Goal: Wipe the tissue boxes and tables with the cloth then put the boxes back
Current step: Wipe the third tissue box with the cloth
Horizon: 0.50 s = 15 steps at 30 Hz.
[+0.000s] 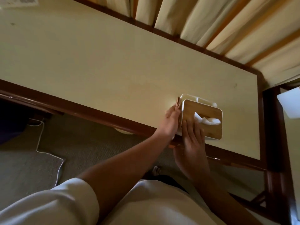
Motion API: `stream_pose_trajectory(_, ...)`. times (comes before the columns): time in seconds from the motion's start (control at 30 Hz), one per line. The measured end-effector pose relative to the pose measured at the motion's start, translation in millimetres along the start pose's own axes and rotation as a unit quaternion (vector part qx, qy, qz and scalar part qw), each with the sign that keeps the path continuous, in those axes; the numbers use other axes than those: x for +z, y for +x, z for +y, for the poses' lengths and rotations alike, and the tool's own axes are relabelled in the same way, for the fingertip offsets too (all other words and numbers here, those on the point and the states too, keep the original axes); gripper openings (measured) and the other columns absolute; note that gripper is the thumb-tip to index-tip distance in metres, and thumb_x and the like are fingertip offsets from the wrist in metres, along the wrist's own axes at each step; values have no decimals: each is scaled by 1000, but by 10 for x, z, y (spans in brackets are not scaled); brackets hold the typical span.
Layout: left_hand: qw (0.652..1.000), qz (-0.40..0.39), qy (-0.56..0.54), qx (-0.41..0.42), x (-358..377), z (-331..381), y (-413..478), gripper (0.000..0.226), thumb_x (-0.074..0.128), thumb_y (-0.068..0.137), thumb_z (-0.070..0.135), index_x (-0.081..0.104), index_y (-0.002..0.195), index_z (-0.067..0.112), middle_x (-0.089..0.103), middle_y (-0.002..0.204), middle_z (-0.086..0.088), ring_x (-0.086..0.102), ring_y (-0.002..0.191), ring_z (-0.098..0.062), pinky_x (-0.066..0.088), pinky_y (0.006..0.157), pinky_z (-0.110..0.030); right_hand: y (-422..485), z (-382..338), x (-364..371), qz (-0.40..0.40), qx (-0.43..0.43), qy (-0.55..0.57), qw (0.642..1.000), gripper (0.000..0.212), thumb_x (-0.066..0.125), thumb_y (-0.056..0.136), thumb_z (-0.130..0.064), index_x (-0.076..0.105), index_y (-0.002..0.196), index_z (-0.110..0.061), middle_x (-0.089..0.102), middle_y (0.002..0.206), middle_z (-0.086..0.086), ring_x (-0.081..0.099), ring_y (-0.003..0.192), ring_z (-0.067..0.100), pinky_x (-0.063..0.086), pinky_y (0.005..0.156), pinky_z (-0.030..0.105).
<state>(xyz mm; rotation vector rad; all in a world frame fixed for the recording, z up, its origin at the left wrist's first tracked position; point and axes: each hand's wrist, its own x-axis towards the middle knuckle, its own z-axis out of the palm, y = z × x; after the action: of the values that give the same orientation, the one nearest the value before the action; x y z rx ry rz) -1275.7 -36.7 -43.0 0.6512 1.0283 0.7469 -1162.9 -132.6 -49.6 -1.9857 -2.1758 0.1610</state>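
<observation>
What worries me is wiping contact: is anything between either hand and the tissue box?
Only the folded cloth, which the left hand presses against the side of the tissue box. The right hand rests directly on top of it.

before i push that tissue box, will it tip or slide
The tissue box looks low and wide, so it likely slides rather than tips. The table looks smooth, so it may skid easily. The tissue on top would probably flop.

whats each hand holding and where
Left hand presses a folded tan cloth against the side of the white bamboo-lidded tissue box; right hand lies flat on its lid. No curled grip shows.
</observation>
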Motion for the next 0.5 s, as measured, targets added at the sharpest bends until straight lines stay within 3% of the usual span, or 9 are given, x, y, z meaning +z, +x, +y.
stream_pose_trajectory(0.07,999,10,-10,-41,-7,-12,356,70,43,96,69,67,134,16,71,132,-12,65,128,-27,47,114,-51,-19,13,-12,-5,-7,2,1000,84,66,88,-7,26,161,-1,19,170,17,3,161,29,16,127,60)
stream_pose_trajectory(0.13,999,14,-22,-41,-35,-136,671,93,45,79,87,68,137,17,66,142,-12,59,136,-28,42,119,-53,-2,68,-10,-13,-10,10,1000,89,67,83,-2,25,162,-2,19,171,16,3,161,30,16,127,61)
stream_pose_trajectory(0.2,998,20,24,-56,-27,-282,532,100,44,75,99,62,144,30,55,156,-5,48,147,-24,36,123,-51,18,101,4,-20,-6,14,1000,88,69,84,-3,27,162,-4,19,171,15,3,161,30,16,127,58)
stream_pose_trajectory(0.27,999,-6,47,-21,11,-489,33,80,40,86,92,49,152,47,43,165,7,32,156,-14,27,127,-50,47,129,9,2,-14,3,1000,81,69,86,-12,35,159,-5,25,168,17,9,159,29,18,125,53)
stream_pose_trajectory(0.37,999,-36,-17,34,29,-663,-321,62,44,98,73,42,156,51,45,164,10,32,156,-10,24,130,-48,55,173,-33,-22,-23,5,999,74,50,90,-30,35,160,-10,24,168,14,12,159,31,17,127,52)
stream_pose_trajectory(0.43,998,-44,-2,41,42,-513,46,57,39,100,68,46,153,50,45,164,5,30,158,-20,24,129,-52,48,193,-55,-45,-16,34,998,77,46,89,-23,27,163,-13,18,172,9,6,161,28,14,128,55)
stream_pose_trajectory(0.5,999,-3,25,33,14,-331,629,69,41,92,79,56,146,39,47,162,-7,37,154,-31,29,126,-58,45,176,-52,-44,4,70,997,78,42,87,-14,24,164,-13,16,172,7,0,161,25,11,129,56)
